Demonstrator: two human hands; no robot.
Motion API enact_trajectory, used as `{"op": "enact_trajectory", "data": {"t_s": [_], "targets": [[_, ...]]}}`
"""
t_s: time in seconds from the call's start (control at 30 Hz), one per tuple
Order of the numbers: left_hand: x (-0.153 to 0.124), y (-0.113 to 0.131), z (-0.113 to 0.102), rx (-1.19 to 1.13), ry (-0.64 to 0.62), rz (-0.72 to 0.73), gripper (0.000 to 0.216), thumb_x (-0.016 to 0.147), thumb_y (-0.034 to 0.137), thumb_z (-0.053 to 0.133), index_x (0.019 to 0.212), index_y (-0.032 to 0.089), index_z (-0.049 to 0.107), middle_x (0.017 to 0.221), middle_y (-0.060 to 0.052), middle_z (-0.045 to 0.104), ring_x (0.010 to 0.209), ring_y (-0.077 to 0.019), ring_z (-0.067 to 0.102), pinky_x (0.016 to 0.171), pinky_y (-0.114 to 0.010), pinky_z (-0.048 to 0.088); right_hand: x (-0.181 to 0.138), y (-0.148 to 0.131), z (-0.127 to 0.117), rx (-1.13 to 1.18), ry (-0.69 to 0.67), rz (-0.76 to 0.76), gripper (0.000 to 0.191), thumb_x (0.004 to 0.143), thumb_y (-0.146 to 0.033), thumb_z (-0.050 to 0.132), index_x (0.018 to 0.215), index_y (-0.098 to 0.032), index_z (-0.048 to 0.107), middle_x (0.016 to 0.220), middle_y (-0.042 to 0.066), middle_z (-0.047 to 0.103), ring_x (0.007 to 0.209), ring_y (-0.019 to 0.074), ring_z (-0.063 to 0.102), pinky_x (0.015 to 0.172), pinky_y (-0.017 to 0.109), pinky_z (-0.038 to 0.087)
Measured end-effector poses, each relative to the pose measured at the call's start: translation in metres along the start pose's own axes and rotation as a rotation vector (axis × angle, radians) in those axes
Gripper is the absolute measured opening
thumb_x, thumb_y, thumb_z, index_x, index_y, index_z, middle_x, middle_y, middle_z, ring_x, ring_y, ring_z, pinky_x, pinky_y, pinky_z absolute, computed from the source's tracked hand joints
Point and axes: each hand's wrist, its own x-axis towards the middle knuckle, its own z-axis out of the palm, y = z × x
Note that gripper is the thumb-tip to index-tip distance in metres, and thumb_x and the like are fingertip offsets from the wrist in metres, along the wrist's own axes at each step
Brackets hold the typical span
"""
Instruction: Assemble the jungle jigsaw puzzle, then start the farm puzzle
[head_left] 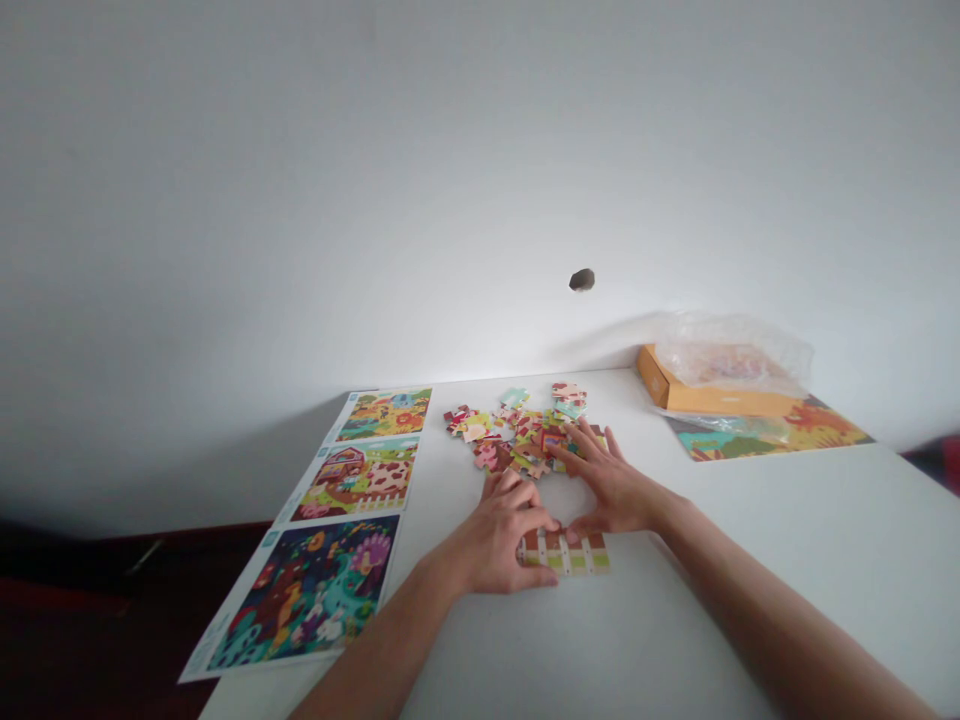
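Note:
A short strip of joined jigsaw puzzle pieces [576, 558], showing a white fence over brown and green, lies flat on the table. My left hand [504, 535] is closed around its left end, thumb along the near edge and index finger at the far edge. My right hand [616, 488] is spread open, its thumb touching the strip's far edge. The other fingers of that hand reach over the right side of a pile of loose puzzle pieces [491, 458]. Fingers hide part of the strip and some of the pile.
On the left of the white table [480, 660] lies a sheet with three pictures, including a farm scene [375, 480]. An orange box [694, 397] with a clear plastic bag [739, 352] on it rests on a dinosaur picture [814, 432] at the back right. Behind stands a wall [450, 200].

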Motion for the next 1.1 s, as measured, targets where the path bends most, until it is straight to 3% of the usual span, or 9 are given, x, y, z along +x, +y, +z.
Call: {"op": "enact_trajectory", "data": {"t_s": [0.53,0.7,0.87,1.1], "targets": [[0.000,0.002,0.000,0.020,-0.007,-0.003,0.049,0.066,0.058,0.077,0.103,0.026,0.069,0.096,-0.004,0.054,0.100,-0.0253,0.043,0.100,-0.045,0.032,-0.003,-0.011,-0.005,-0.036,0.044,-0.060,0.115,0.063,-0.056,0.077,0.154,-0.032,0.011,0.161,0.014,0.001,0.145,0.0436,-0.005,0.110,0.066,-0.004],[0.000,0.004,0.000,0.046,-0.005,-0.017,0.044,0.067,0.059,0.075,0.091,0.023,0.067,0.094,-0.004,0.052,0.100,-0.0252,0.042,0.097,-0.044,0.033,-0.002,-0.023,0.003,-0.037,0.043,-0.086,0.125,0.063,-0.065,0.073,0.155,-0.025,-0.001,0.160,0.018,-0.011,0.144,0.0448,-0.011,0.108,0.068,-0.006],[0.001,0.004,0.001,0.058,-0.001,-0.025,0.042,0.069,0.060,0.074,0.086,0.022,0.066,0.092,-0.004,0.051,0.099,-0.0252,0.042,0.096,-0.043,0.033,0.003,-0.028,0.012,-0.064,0.039,-0.116,0.127,0.062,-0.062,0.073,0.155,-0.024,-0.005,0.159,0.017,-0.019,0.143,0.0440,-0.015,0.108,0.067,-0.011],[0.001,0.002,0.001,0.010,-0.015,-0.013,0.044,0.065,0.058,0.078,0.091,0.024,0.068,0.094,-0.003,0.053,0.100,-0.0245,0.042,0.097,-0.041,0.032,0.004,-0.022,0.010,0.023,0.022,-0.015,0.126,0.063,-0.071,0.070,0.155,-0.028,-0.005,0.160,0.014,-0.018,0.143,0.0438,-0.016,0.108,0.069,-0.008]]}}
